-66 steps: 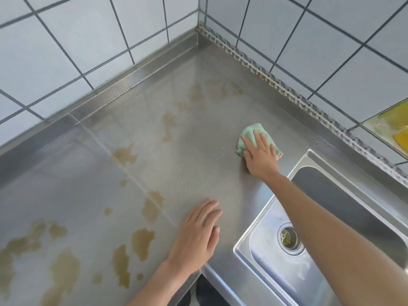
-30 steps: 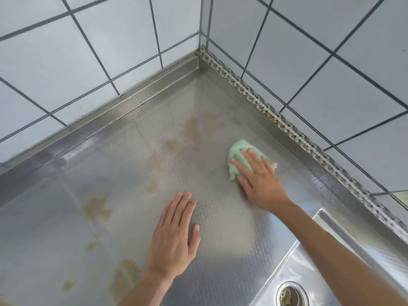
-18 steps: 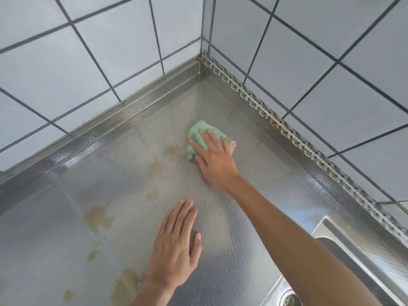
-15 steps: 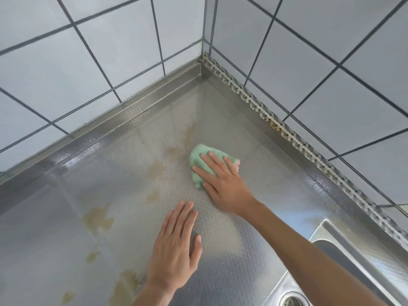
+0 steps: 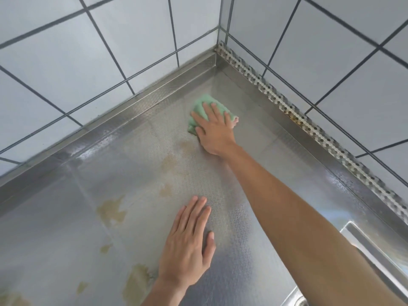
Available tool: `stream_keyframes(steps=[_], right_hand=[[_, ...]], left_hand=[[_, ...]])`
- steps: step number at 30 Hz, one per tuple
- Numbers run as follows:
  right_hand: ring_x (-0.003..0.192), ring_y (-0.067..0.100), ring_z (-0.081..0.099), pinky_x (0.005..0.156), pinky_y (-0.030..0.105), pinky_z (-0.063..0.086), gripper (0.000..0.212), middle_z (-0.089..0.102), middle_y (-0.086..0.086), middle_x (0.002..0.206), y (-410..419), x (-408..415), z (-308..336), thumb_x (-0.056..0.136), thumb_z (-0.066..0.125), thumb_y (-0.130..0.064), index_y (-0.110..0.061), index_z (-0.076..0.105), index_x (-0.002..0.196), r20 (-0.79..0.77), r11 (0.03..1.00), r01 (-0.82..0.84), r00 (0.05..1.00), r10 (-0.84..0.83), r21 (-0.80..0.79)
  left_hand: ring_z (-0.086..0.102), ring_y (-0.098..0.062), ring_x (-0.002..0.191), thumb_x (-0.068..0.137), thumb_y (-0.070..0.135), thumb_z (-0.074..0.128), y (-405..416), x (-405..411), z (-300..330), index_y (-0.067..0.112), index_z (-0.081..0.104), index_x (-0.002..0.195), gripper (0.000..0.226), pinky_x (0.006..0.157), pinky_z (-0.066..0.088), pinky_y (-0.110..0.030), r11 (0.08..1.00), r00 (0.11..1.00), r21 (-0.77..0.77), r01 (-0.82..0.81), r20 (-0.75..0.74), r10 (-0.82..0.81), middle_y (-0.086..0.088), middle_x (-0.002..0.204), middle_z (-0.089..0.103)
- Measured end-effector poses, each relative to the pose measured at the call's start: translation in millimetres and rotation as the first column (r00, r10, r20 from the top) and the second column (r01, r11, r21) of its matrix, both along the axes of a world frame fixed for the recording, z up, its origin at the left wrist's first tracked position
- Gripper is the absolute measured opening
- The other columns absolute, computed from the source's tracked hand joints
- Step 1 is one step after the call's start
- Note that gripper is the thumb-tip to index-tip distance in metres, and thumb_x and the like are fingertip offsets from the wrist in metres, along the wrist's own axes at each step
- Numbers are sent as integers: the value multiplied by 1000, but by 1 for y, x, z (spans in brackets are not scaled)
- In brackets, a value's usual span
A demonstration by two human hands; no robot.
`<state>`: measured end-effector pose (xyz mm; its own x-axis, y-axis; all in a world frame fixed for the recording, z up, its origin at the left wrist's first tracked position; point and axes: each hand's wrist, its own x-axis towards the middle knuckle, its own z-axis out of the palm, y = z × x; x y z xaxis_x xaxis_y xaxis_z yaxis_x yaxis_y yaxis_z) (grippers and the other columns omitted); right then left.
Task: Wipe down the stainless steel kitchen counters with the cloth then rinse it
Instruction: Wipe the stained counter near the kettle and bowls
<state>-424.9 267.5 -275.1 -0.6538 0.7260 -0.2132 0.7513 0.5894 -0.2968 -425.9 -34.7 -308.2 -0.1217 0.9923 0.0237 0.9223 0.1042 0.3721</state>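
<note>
A bunched green cloth (image 5: 202, 106) lies on the stainless steel counter (image 5: 276, 151) close to the far tiled corner. My right hand (image 5: 215, 129) lies flat on top of the cloth with straight, spread fingers, pressing it to the steel. My left hand (image 5: 187, 241) rests palm down on the counter nearer to me, fingers straight, holding nothing. Brownish stains (image 5: 111, 210) mark the steel to the left of my left hand, and fainter smears (image 5: 172, 164) run between my two hands.
White tiled walls (image 5: 88, 62) meet at the corner behind the cloth. A perforated metal strip (image 5: 293, 115) runs along the right wall's foot. The sink's rim (image 5: 371, 250) shows at the lower right edge, its drain barely in view.
My right hand has pushed the cloth farther up toward the corner than half a second ago. My left hand has stayed flat in the same spot.
</note>
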Motion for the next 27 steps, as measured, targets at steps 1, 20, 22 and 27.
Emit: stream_keyframes(steps=[1,20,22,27], right_hand=[[158,23,-9,125,51,-11,51,2,0,172,-21,-1,-1,108,33,-39,-40,26,159,-29,997,-78,996,79,10],[158,23,-8,125,52,-8,53,2,2,172,38,-24,5,106,36,-41,-40,26,158,-12,997,77,997,-77,1],[158,23,-4,124,51,-7,52,6,1,172,-5,-34,0,107,38,-40,-39,28,158,-40,995,-94,995,95,33],[158,19,7,126,47,-2,48,21,-3,169,-66,41,-9,106,47,-39,-35,43,153,-185,895,-446,879,440,14]], left_hand=[[19,-20,163,104,34,49,0,0,1,11,47,156,56,131,24,-43,1000,1000,-4,-2,0,2,0,173,28],[22,-20,162,102,31,54,9,4,7,10,50,153,55,129,29,-45,999,1000,46,-9,29,8,-1,171,33],[22,-19,162,102,30,55,6,4,6,10,51,153,55,130,28,-44,999,1000,38,-9,29,8,-1,171,33],[22,-19,162,101,31,56,3,1,5,10,51,152,55,128,30,-46,1000,1000,22,-15,17,15,-2,170,34]])
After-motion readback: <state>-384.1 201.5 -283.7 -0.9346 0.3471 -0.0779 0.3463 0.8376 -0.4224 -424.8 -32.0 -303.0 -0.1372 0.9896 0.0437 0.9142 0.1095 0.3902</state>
